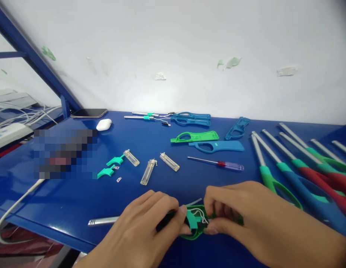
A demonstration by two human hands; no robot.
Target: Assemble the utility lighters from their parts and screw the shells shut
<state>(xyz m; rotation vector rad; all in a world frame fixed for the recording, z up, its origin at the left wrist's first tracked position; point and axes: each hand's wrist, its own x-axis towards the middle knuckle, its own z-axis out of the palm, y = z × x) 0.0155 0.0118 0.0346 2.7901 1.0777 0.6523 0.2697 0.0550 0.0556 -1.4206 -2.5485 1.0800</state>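
At the table's front edge, an opened green lighter casing (191, 237) lies between my hands. Inside it sit a teal trigger (192, 220) and looping white wires (201, 212). My left hand (149, 219) is closed around the casing's front part, its thumb and fingers beside the trigger. A silver lighter tube (103, 221) sticks out to the left from under that hand. My right hand (245, 214) grips the handle end, thumb and index finger close to the wires; its fingers cover most of that end. A thin clear tube (195, 202) shows just behind the casing.
Clear fuel tanks (148, 172), teal triggers (106, 172) and a screwdriver (230, 166) lie ahead. Behind are loose casing halves (220, 146) and metal tubes (139, 117). Several assembled lighters (298, 178) crowd the right. A phone (89, 112) and white earbud case (104, 124) stand back left.
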